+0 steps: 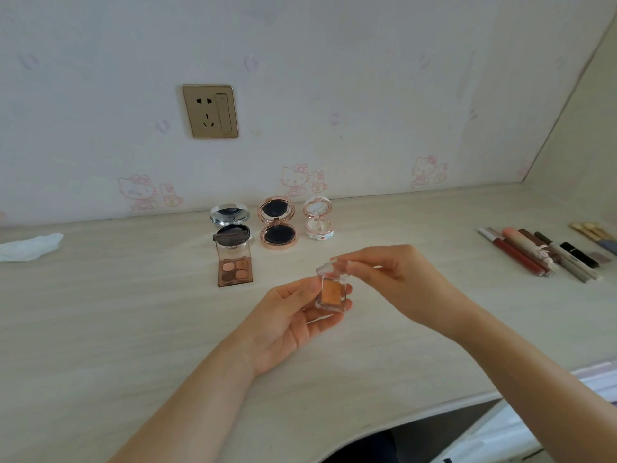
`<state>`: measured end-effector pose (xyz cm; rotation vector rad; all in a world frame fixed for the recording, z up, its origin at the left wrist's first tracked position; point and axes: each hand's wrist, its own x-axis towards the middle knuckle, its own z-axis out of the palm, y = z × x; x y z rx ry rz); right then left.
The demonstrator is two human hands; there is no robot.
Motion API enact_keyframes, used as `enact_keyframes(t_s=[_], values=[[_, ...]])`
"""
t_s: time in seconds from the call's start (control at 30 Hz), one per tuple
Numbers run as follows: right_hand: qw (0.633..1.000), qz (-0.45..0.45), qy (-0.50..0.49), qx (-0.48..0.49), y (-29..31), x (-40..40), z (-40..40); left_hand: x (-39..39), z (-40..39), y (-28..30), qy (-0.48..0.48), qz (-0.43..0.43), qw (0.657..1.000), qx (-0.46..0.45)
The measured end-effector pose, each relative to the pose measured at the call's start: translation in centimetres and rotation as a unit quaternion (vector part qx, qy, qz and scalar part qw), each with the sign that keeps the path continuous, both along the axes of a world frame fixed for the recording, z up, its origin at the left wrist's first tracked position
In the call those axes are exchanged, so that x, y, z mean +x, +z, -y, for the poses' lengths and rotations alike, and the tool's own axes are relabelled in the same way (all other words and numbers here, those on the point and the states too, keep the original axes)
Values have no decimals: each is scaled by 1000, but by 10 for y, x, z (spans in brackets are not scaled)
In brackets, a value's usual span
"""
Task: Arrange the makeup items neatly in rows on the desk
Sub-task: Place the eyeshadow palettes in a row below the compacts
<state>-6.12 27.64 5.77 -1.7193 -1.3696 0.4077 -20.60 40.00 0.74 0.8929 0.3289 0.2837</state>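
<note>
**Single-pan eyeshadow held open over the desk, not yet placed**

Far left: crumpled white tissue (pixel 28 247) lies on the desk (pixel 100 329), well apart from the makeup; likely not part of the arrangement.

Back row near the wall, all lids up: silver compact (pixel 231 225), rose-gold compact (pixel 277 223), small white compact (pixel 318 219). They stand side by side with even gaps, so this reads as the first finished row. Lids open presumably to match one another.

In front of the silver compact, touching or just beside it: four-pan eyeshadow palette (pixel 234 265), clear lid upright. Judged to be the start of a second row.

Centre, above the desk: left hand (pixel 287 325) cradles the base of a clear single-pan eyeshadow (pixel 331 292), orange pan facing the camera, fingers curled round its sides. Right hand (pixel 387 272) pinches the clear lid at the top, hinged back. Grip suits opening the case so that it matches the others. Probable slot: beside the palette, in front of the rose-gold compact.

Right: lip pencils and tubes (pixel 541 253) lie parallel, close together. Far right edge: brushes (pixel 597 235), partly cut off.
</note>
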Motion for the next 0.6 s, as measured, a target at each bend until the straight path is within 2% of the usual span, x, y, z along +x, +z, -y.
enact_keyframes(t_s=[0.17,0.27,0.4,0.5,0.53,0.6], values=[[997,-79,-16,21,-6,3,-10,0,1,2,14,9,1000,-17],[995,-95,-26,25,-9,4,-16,0,1,2,18,4,1000,-17],[996,-75,-44,21,-14,6,-23,2,0,3,52,-20,998,7],[996,-78,-51,12,-19,8,-30,-3,1,8,92,-67,986,125],[996,-79,-51,7,-22,7,-33,-7,1,9,108,-92,972,190],[996,-81,-48,-8,-28,6,-38,-18,-4,8,145,-151,920,330]])
